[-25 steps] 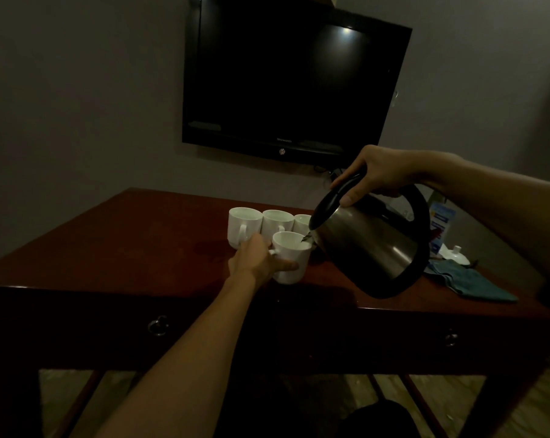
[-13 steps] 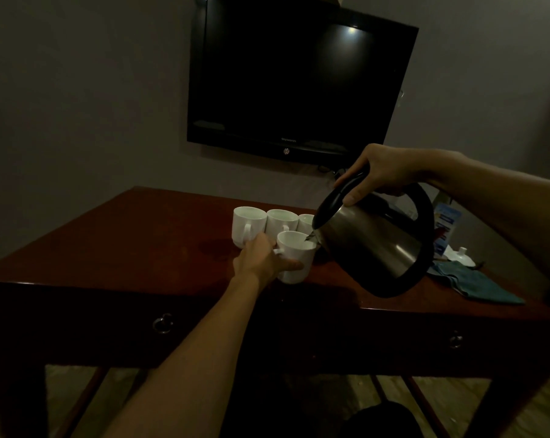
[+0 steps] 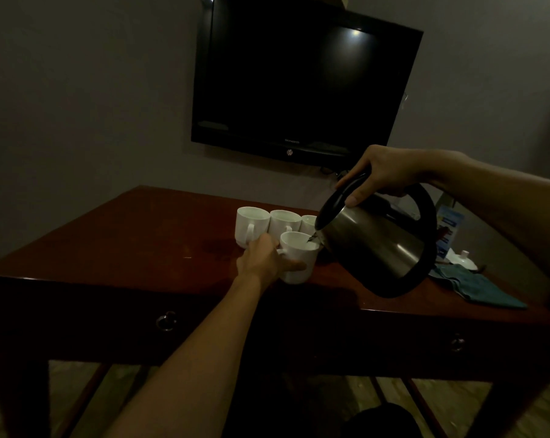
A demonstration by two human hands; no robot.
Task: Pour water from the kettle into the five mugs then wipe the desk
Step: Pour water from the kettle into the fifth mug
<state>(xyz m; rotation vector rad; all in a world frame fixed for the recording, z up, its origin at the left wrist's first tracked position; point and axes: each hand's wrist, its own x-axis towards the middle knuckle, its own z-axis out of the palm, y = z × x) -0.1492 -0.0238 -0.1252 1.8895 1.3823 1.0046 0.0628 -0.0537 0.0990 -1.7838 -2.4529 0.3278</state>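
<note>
On the dark wooden bench (image 3: 115, 248), near its front edge, the left hand (image 3: 264, 259) is wrapped round the handle side of the front mug (image 3: 299, 257), thumb laid across the mug's near wall, holding it in place on the bench top. Just to the right of it and above, the right hand (image 3: 381, 175) grips the black handle of the steel kettle (image 3: 374, 248), fingers curled round the handle and thumb pressing on the lid's edge. The kettle is held in the air and tilted to the left, its spout just over the front mug's rim, with a thin stream of water running into the mug. Four white mugs show: the front one in the left hand and a row of three behind it, the left mug (image 3: 251, 226), the middle mug (image 3: 284, 221) and a third mug (image 3: 308, 223) partly hidden by the kettle; a fifth cannot be made out. One teal cloth (image 3: 475, 287) lies on the right part of the bench, well apart from both hands. One dark television (image 3: 302, 77) hangs on the wall above
</note>
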